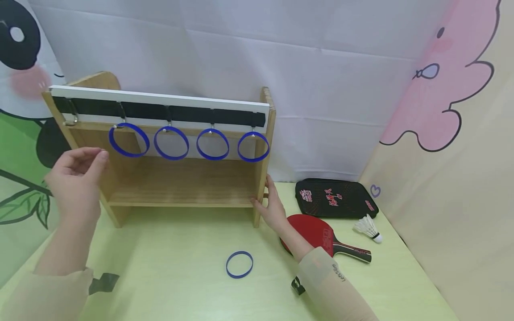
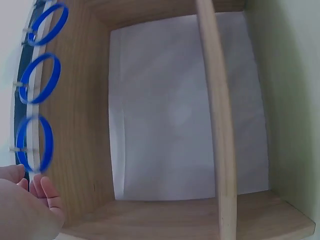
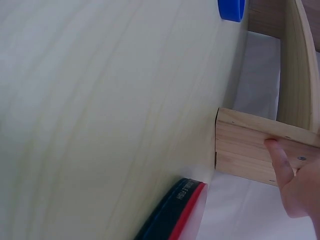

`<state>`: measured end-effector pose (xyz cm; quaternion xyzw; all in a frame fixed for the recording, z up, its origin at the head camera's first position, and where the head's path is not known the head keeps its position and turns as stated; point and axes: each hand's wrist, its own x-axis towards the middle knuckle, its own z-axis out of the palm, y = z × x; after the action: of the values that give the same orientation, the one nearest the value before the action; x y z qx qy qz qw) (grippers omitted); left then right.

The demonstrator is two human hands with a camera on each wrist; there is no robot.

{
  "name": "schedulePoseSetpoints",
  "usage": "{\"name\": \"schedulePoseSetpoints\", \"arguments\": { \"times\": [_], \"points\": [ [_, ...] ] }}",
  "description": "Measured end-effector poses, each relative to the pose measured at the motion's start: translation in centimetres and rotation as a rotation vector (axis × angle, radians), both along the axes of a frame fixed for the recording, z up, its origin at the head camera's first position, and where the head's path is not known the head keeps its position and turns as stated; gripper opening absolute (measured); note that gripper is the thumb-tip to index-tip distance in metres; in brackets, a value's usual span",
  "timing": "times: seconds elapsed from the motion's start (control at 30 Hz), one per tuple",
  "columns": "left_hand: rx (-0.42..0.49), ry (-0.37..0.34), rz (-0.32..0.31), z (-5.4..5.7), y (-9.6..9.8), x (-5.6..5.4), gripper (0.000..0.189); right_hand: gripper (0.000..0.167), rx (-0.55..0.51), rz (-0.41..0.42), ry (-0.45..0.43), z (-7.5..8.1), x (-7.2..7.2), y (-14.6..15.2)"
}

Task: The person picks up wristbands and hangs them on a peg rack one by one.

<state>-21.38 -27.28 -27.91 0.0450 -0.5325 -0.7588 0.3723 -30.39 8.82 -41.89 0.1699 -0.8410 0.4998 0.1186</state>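
Note:
A wooden shelf [image 1: 180, 178] stands on the table with a white-edged black strip [image 1: 144, 107] of metal hooks along its upper front. Blue rings [image 1: 172, 158] hang from several hooks; the leftmost hook [image 1: 71, 121] carries none. Just below and left of the leftmost hanging ring [image 1: 129, 154] is my left hand [image 1: 78, 176], its fingers loosely bent, with nothing visible between them. In the left wrist view its fingertips lie close to the lowest ring [image 2: 47, 150]. My right hand [image 1: 274, 207] grips the shelf's right side panel [image 3: 245, 145], thumb at the front edge.
Another blue ring [image 1: 239, 277] lies flat on the table before the shelf. To the right are a red table tennis bat [image 1: 311, 227], partly behind my right forearm, a black bat case [image 1: 337, 198] and a shuttlecock [image 1: 367, 227]. A white cloth backdrop [image 1: 321, 111] hangs behind.

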Motion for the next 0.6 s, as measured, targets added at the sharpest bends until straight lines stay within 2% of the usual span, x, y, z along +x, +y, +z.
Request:
{"name": "schedulePoseSetpoints", "arguments": {
  "times": [0.2, 0.3, 0.4, 0.6],
  "points": [
    [-0.326, -0.136, 0.05, -1.0, 1.8, 1.0, 0.025, 0.084, -0.004, -0.001, -0.011, 0.0, 0.1, 0.0],
    [-0.523, -0.227, 0.041, -2.0, 2.7, 1.4, 0.026, 0.083, -0.001, -0.002, -0.016, 0.0, 0.1, 0.0],
    [-0.684, -0.249, 0.006, -3.2, 3.5, 1.5, 0.029, 0.084, 0.0, -0.004, -0.014, -0.1, 0.0, 0.0],
    [-0.885, -0.169, -0.054, -5.5, 5.5, 1.9, 0.024, 0.084, -0.007, 0.004, 0.001, 0.0, 0.0, 0.0]
  ]
}}
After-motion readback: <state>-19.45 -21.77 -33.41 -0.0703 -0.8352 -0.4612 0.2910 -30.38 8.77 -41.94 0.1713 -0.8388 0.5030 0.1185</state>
